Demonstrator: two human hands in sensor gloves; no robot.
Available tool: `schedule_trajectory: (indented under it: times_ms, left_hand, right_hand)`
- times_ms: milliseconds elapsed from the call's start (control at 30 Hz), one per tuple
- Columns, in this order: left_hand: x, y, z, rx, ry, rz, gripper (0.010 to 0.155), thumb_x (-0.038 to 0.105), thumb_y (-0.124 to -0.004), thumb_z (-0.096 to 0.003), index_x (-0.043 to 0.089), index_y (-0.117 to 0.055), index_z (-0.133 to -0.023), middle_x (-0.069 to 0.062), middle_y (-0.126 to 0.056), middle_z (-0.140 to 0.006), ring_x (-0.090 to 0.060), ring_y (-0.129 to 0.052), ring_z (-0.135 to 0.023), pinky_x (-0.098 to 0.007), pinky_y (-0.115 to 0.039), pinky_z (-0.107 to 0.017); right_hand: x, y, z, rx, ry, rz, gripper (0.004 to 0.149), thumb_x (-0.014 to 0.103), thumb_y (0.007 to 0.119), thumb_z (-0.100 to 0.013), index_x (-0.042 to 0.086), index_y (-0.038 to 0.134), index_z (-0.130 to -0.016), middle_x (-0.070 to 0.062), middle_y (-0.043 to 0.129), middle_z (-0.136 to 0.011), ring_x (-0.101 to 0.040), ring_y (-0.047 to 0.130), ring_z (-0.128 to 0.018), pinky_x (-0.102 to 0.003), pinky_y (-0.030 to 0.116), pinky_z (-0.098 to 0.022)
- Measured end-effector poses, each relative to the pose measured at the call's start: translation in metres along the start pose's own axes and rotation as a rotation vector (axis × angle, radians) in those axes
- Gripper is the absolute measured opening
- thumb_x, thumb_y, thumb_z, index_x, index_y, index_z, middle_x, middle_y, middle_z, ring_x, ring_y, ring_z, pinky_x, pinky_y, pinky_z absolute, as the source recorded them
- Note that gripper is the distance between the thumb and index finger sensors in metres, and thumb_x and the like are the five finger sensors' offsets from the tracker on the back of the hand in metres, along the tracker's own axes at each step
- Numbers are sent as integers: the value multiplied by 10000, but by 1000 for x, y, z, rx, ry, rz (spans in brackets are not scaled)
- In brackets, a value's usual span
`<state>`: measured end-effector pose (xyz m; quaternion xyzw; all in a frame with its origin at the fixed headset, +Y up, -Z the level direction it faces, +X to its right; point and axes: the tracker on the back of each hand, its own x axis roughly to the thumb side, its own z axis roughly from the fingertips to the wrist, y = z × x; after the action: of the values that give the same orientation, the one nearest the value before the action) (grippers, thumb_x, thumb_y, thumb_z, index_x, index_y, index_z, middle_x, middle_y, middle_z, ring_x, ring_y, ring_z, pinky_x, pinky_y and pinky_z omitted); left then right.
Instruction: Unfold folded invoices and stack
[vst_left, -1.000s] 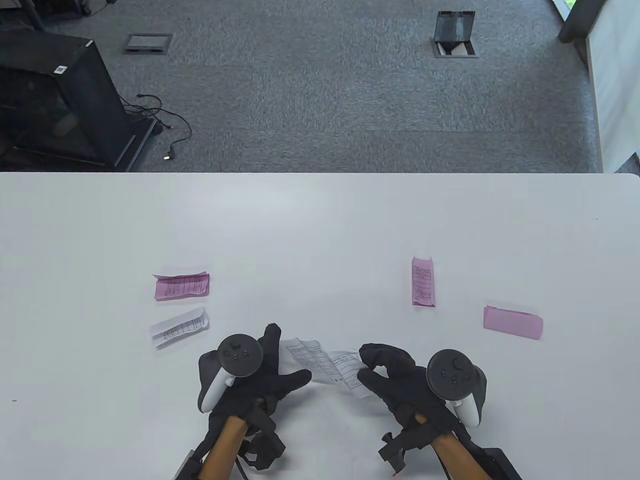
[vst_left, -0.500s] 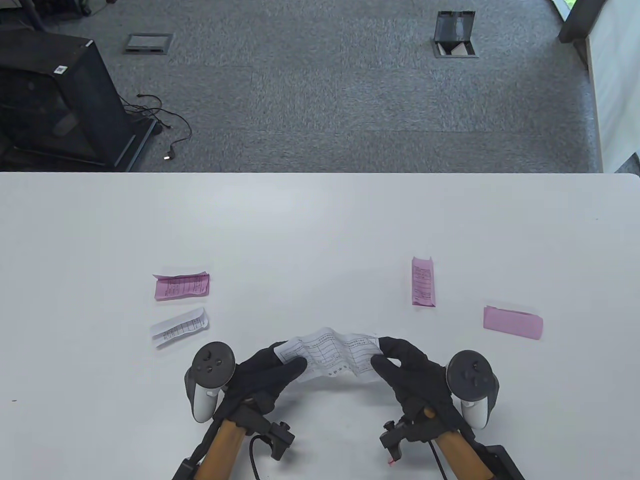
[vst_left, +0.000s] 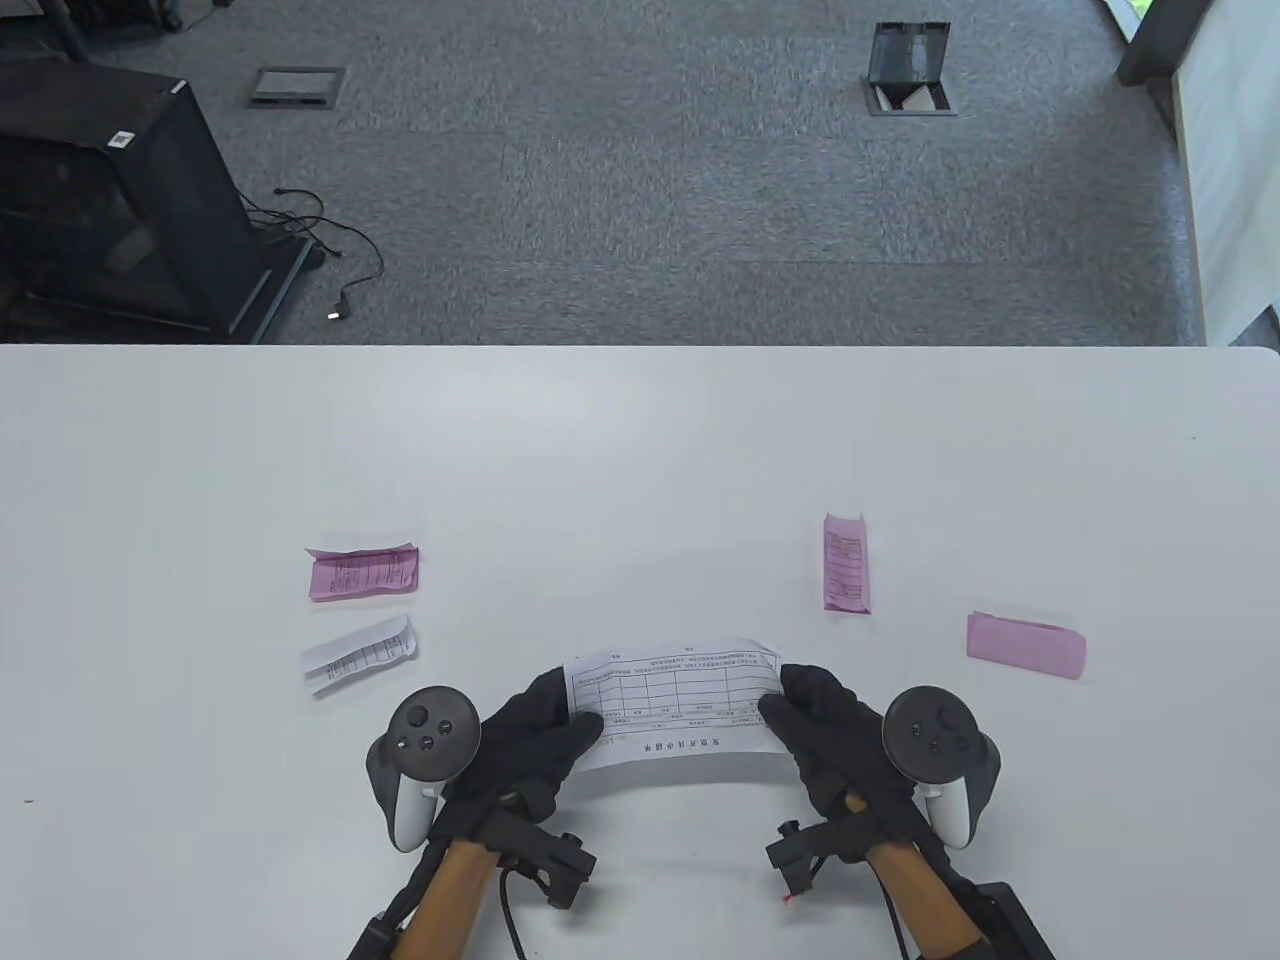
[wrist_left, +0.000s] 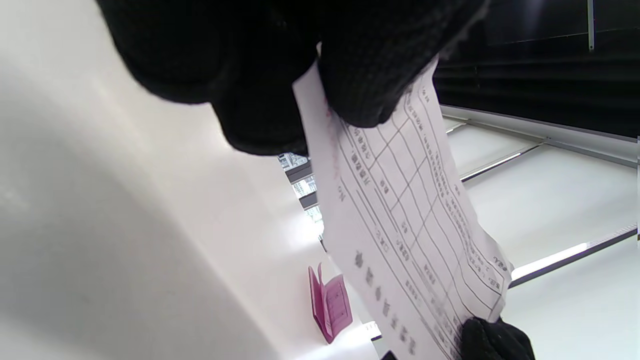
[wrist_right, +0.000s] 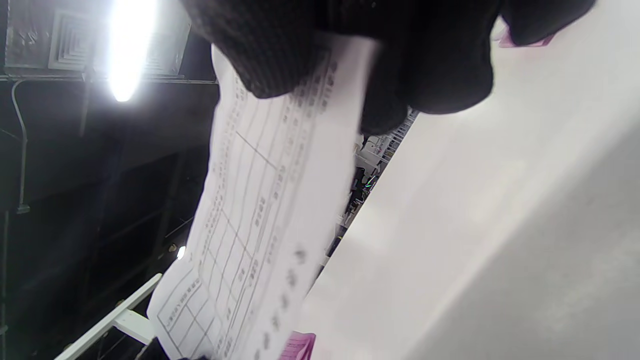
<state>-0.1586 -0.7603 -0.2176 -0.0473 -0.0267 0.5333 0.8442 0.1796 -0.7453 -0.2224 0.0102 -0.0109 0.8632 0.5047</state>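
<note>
A white invoice with a printed grid is stretched flat between my two hands, just above the table near its front edge. My left hand pinches its left end, my right hand pinches its right end. The sheet also shows in the left wrist view and the right wrist view. Folded invoices lie on the table: a pink one and a white one at the left, a pink one and another pink one at the right.
The white table runs to its far edge at mid-frame, with grey carpet beyond. A black cabinet stands on the floor at the far left. A pink folded invoice shows in the left wrist view.
The white invoice went from crumpled and half folded to pulled open and flat. My hands moved apart, each pinching one end of the sheet.
</note>
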Motion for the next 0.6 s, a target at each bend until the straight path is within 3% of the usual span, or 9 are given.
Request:
schedule_trajectory:
  times_ms: [233,367,600]
  left_hand:
    - [0,-3,-1,18,45,-140,553,273,-907,-462,239,-737,-987,-79,-1001,-750,-182,-987,-499,-356,-858,-386]
    - [4,-4,-9,36,70,-264,574,300,-917,-459,234,-726,-996,-69,-1007,-728,-176,-982,-481,-357,-851,-381]
    - [13,-2,-41,87,114,-388,598,326,-924,-454,234,-713,-1006,-58,-1009,-708,-167,-977,-470,-352,-848,-377]
  right_hand:
    - [-7,6,-1,2,47,89,349,372,769,-462,270,736,-793,-9,938,-636,-301,897,-653,-590,619,-621]
    - [-5,9,-7,-8,73,244,360,389,768,-459,235,757,-784,-11,953,-593,-297,914,-614,-580,634,-611]
    - [17,15,-48,-25,147,468,358,405,765,-458,219,786,-763,-14,968,-552,-299,928,-576,-569,648,-602]
